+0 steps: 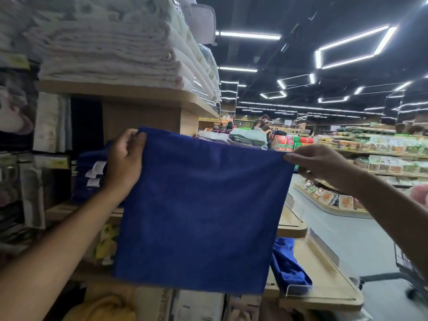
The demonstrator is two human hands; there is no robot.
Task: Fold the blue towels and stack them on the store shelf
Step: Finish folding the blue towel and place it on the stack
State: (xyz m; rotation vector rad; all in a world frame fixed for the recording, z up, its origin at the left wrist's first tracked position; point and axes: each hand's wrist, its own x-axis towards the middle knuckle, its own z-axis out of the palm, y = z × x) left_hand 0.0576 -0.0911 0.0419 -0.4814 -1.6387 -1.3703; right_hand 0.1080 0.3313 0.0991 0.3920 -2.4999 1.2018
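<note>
Blue towel (203, 212) hangs spread in the air in front of the shelving, lower edge free. Left hand (124, 158) pinches the top left corner, fingers curled round the hem. Right hand (322, 165) pinches the top right corner with fingertips only. The top edge slopes, left corner higher. Lower right, a loose blue cloth (287, 265) lies crumpled on a lower shelf. Behind the left hand, a stack of folded blue towels (90, 172) with white tags sits on the wooden shelf (60, 212). Above it, white linens (104, 49). Likely risks: the thin right pinch slips and the towel swings down; uneven corners give a skewed fold and a leaning stack.
</note>
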